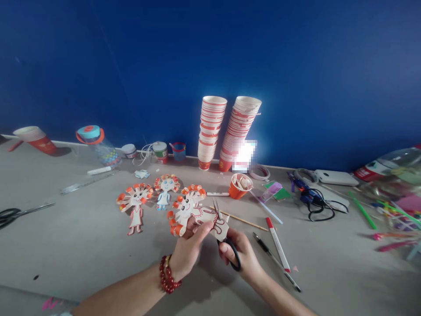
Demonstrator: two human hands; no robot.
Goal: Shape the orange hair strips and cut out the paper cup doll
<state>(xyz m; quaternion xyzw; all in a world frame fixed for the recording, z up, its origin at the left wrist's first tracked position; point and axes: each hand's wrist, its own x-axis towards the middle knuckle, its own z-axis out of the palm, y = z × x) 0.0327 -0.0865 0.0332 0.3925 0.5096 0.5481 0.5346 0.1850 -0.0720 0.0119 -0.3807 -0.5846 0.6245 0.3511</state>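
My left hand grips a paper doll with curled orange paper hair and a red-outlined dress and legs. In my right hand are black-handled scissors, their blades crossing the paper beside the drawn legs. The blades look slightly apart. Two cut-out dolls lie on the table just left of my hands: one with a red-outlined dress, the other with a blue dress. Right of my right hand rest a red-capped white marker and a black pen.
Two tall stacks of paper cups, left and right, stand by the blue wall. An orange cup holds paper scraps. Another pair of scissors lies far left. A glue gun with its cord and a plastic bottle are at right.
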